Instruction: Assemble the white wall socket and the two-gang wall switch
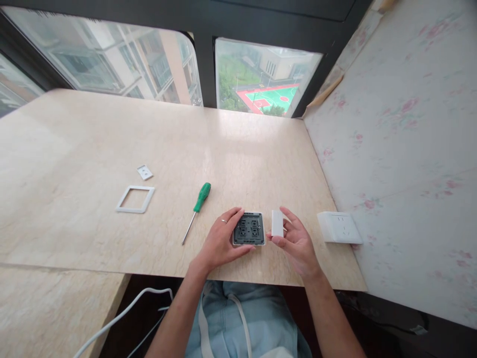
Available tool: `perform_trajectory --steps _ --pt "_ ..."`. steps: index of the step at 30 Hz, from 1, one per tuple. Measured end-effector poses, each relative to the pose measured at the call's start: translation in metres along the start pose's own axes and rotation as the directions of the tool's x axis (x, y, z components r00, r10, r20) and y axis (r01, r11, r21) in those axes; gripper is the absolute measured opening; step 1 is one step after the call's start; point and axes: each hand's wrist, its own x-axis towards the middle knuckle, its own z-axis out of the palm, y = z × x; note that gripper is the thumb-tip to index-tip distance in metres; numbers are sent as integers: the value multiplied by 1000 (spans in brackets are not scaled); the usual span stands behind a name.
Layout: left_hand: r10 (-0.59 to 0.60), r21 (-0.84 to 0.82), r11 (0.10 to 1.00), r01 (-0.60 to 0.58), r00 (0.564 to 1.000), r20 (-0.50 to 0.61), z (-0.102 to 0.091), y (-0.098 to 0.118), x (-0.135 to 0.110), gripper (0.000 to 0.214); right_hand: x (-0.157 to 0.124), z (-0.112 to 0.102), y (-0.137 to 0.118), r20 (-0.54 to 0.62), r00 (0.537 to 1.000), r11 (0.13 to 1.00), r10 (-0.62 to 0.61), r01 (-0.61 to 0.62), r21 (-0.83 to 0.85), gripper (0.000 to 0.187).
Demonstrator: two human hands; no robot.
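My left hand grips the left side of a square wall switch body, fingers on its top edge and thumb along the bottom. Its dark inside faces up, with two mechanisms side by side. Just to the right, my right hand pinches a white switch rocker between thumb and fingers, apart from the body. A green-handled screwdriver lies left of my left hand, tip toward me. Farther left are a white square frame and a second, small white rocker piece.
A white wall socket juts out from the flowered wall on the right. Windows stand behind the stone counter. A white cable hangs by the counter's front edge at lower left.
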Motion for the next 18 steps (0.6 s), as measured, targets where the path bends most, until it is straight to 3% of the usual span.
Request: perform_trajectory --steps 6,13,18 --pt "-11 -50 999 10 1000 -17 0 1 0 95 3 -8 2 26 1000 999 9 -10 32 72" --pt "-27 -191 982 -1 990 -141 -3 -1 -3 72 7 -9 13 23 998 989 -51 47 143 68" --pt "-60 -188 982 30 986 -154 -3 0 -3 70 10 -3 16 2 1000 970 -27 26 242 73"
